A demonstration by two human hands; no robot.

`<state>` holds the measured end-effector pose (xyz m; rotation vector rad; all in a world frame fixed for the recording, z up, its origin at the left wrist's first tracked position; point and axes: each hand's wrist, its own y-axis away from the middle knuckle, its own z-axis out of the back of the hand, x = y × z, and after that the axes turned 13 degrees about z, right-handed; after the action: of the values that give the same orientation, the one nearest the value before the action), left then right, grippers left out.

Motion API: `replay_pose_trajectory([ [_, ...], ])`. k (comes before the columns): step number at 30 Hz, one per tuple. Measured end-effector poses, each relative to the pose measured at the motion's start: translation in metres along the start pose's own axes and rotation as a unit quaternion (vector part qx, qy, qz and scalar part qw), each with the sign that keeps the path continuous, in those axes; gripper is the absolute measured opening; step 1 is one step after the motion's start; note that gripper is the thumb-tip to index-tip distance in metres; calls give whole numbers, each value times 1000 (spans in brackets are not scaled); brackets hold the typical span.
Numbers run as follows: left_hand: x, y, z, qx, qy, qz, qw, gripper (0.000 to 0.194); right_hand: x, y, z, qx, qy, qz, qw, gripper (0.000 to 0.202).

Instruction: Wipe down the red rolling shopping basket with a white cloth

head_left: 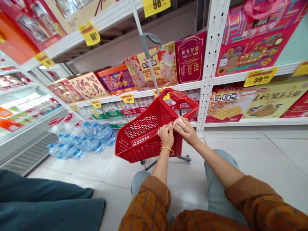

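Note:
A red plastic shopping basket cart (149, 128) on wheels stands on the floor right in front of me, its mesh basket holding nothing I can see. My left hand (166, 134), with a gold bangle at the wrist, grips the near rim of the cart. Beside it, my right hand (186, 130) presses a crumpled white cloth or tissue (179, 123) against the rim, below the red handle (185, 99). The two hands almost touch. Above the basket rises a thin metal pole (151, 72) with a grey grip (150, 45).
White shelves (207, 73) hold gift boxes (191, 56) and packed bottles (115, 110). Large blue-tinted water bottles (81, 138) sit on the floor at left, near a chiller cabinet (38, 141). Another person's dark trouser legs (48, 205) are at lower left.

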<state>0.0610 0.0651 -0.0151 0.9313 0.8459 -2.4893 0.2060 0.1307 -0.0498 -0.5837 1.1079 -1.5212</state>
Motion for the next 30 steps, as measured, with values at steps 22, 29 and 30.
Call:
replay_pose_trajectory([
  [22,5,-1,9,11,32,-6,999,23,-55,-31,83,122,-11,-45,992,33],
  [29,14,-3,26,36,-8,-17,999,23,-34,-39,80,123,-8,-64,990,34],
  [30,13,-3,30,35,-10,-15,999,23,-31,-40,79,125,-1,-61,990,35],
])
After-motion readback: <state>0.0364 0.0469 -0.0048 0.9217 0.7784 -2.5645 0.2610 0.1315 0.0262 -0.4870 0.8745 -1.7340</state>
